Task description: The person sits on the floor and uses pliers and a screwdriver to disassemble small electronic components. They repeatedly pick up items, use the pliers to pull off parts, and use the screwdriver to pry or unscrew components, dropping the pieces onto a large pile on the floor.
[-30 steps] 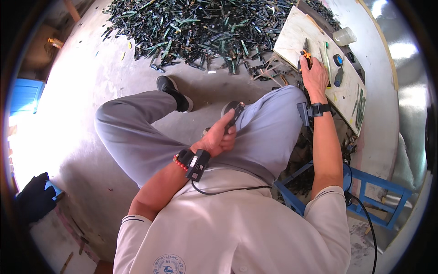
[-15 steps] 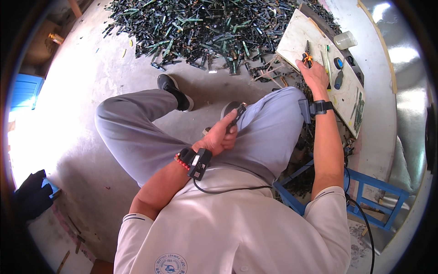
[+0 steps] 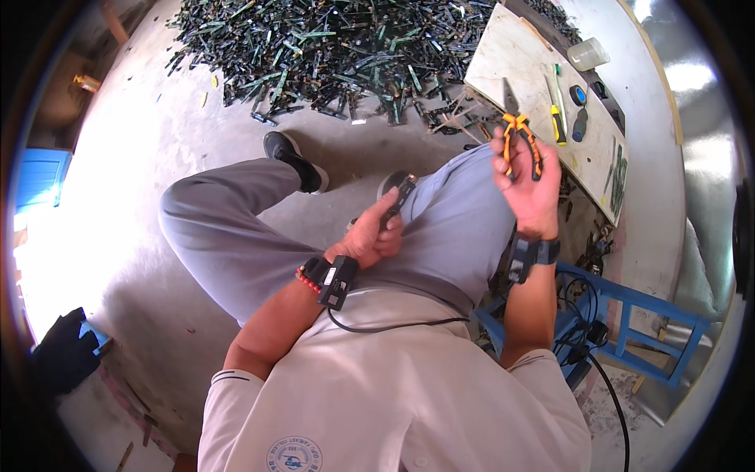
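Observation:
In front of my lap, my left hand [image 3: 376, 234] is closed round a dark, narrow piece [image 3: 404, 193] with a brownish tip; its exact kind is not clear. My right hand [image 3: 532, 189] holds pliers [image 3: 521, 130] with orange and black handles above my right knee, palm turned up. The pliers' long jaws point away from me, toward the white board [image 3: 491, 67], and their handles are spread apart. On that board, beside the pliers, lie a yellow-handled screwdriver [image 3: 557, 123], a green-tipped brush [image 3: 558, 82], a dark-handled tool [image 3: 580, 126] and a blue and black round object [image 3: 579, 95].
A large heap of dark, narrow pieces [image 3: 314, 51] covers the floor ahead. A clear plastic cup [image 3: 588, 54] lies at the board's far right. Thin dark strips [image 3: 618, 185] rest on its near end. To my right are a blue frame [image 3: 629, 303] and black cables [image 3: 609, 393].
My right hand has lifted the pliers off the white board and brought them nearer to me, turning palm up. The left hand keeps its hold, almost unmoved.

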`<state>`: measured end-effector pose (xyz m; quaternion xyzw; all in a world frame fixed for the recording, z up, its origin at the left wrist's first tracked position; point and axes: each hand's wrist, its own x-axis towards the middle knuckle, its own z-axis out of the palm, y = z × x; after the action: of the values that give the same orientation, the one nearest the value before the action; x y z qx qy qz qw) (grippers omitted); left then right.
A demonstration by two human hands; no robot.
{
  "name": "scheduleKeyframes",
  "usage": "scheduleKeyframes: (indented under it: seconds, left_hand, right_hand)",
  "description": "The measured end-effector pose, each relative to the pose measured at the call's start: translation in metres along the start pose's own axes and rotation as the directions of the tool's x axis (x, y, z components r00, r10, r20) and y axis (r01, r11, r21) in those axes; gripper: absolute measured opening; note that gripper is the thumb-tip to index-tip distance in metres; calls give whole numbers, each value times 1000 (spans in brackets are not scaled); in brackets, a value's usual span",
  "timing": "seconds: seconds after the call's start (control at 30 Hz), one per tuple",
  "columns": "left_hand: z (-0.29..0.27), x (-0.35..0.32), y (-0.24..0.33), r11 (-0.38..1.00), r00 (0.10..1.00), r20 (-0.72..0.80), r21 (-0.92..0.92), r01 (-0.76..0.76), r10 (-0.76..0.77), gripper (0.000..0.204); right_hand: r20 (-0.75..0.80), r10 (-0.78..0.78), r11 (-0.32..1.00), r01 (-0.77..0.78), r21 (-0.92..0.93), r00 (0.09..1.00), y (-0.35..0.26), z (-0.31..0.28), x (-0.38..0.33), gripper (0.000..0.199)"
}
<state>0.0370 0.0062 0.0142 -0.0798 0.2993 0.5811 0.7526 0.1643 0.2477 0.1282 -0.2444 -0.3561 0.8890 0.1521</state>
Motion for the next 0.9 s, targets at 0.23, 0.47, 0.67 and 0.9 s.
scheduleKeyframes:
  seconds: [0.23,0.47,0.67,0.9]
  left_hand:
    - [-8,2,-1,1000,999,-20,2,30,-30,58]
    - [-8,0,0,1000,999,-33,12,21,-21,58]
    - [-9,-1,0,998,999,-45,58,0,2,57]
    - [-9,-3,2,994,998,-50,108,-18,23,58]
  right_hand:
    - [163,97,989,-113,95,982,50,7,-33,62]
    - [-3,391,867,-369,-334,921,69,42,-70,42]
    - [10,584,776,-554,-302,812,79,48,-84,48]
    - [17,623,759,-599,-255,782,89,41,-83,49]
